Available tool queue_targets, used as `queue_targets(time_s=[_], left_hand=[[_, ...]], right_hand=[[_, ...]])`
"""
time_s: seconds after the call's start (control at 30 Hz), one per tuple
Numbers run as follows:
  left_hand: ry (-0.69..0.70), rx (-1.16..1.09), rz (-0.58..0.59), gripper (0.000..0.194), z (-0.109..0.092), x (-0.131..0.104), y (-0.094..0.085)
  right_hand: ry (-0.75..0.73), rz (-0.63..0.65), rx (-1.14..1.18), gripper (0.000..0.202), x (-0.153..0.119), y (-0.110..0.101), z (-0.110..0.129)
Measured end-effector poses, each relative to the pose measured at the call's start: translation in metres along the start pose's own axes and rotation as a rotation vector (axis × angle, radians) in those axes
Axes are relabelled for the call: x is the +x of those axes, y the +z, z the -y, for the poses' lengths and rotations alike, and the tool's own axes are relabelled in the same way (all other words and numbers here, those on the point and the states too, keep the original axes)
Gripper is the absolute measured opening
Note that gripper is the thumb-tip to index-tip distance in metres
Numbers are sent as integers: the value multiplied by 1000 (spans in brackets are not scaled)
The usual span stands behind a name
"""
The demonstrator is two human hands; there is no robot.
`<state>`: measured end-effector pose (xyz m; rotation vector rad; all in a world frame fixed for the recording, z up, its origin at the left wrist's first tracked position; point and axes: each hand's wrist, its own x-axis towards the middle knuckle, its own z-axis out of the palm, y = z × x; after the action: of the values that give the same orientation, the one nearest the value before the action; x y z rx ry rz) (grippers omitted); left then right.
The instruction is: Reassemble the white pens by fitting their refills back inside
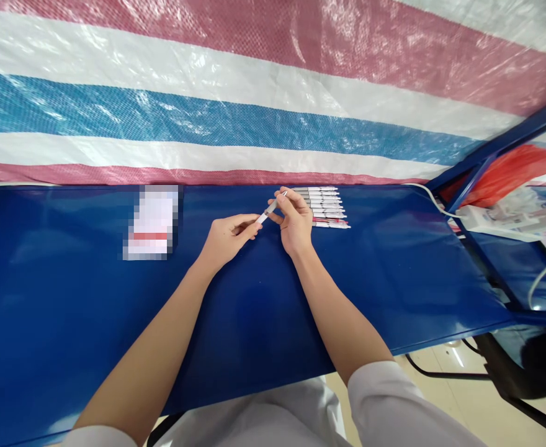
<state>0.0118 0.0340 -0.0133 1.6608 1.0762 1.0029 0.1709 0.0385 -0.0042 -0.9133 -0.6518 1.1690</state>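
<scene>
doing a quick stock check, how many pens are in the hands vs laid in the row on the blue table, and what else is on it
pen held between left hand and right hand: 1
pens in the row on the blue table: about 8, hard to split
blurred white-and-red pack: 1
total: about 10

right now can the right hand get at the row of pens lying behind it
Probably yes. The right hand sits right beside the row of pens on the blue table, with nothing between them. But its fingers are pinching a pen that the left hand also holds, so it would need to let go first.
</scene>
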Motion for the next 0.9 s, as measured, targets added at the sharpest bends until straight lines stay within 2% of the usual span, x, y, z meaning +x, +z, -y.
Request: queue_targets(time_s=[0.27,0.37,0.53,0.6,0.77,0.9], left_hand=[[171,166,-79,22,0,-1,4],[111,154,-46,23,-2,-1,2],[-36,55,135,32,-9,-2,-7],[-60,42,157,34,-12,-2,-9],[-71,1,57,42,-10,-2,-4],[-26,50,-7,40,-6,-3,0]], right_hand=[[11,-49,-17,28,0,2,-1],[25,-40,-35,29,0,1,-1],[29,16,-3,27,0,0,1],[25,36,18,24,-1,0,2],[22,53,-12,25,-1,-1,1],[20,45,-27,25,-1,-1,-1]])
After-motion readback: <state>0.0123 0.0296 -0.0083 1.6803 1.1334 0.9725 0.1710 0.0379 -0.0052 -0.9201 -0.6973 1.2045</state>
